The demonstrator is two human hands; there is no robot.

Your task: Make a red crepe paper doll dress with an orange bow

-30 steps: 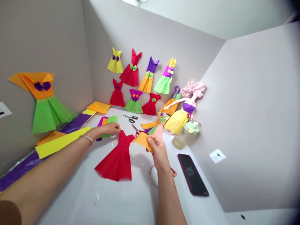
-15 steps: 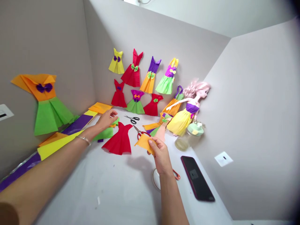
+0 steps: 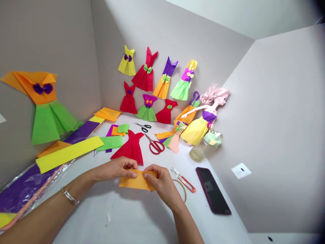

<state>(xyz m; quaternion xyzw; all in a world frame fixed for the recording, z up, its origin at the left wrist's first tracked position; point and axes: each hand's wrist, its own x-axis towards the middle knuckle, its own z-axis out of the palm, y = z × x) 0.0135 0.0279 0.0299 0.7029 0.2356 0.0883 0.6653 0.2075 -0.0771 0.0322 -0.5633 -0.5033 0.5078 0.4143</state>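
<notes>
An orange paper piece (image 3: 138, 181) is stretched between both hands above the white table. My left hand (image 3: 124, 168) pinches its left part, thumb on top. At its right part my right hand (image 3: 158, 179) grips it, with the thumb on the upper face. Just beyond the hands lies a red paper dress (image 3: 130, 147). Red-handled scissors (image 3: 156, 146) rest right of that dress, and black-handled scissors (image 3: 144, 128) lie farther back. Small green (image 3: 123, 128) and orange (image 3: 117, 130) pieces lie in a stack at the left.
Orange-handled snips (image 3: 186, 183), a tape ring (image 3: 185, 193) and a dark phone (image 3: 213, 191) lie at the right. A jar (image 3: 200, 152) stands near a doll (image 3: 203, 123). Paper dresses hang on the back wall (image 3: 111, 40). Yellow strips (image 3: 68, 154) lie left.
My left hand has come back from the stack at the left and now holds the orange piece too. My right hand has moved down and left with it, uncovering the red-handled scissors.
</notes>
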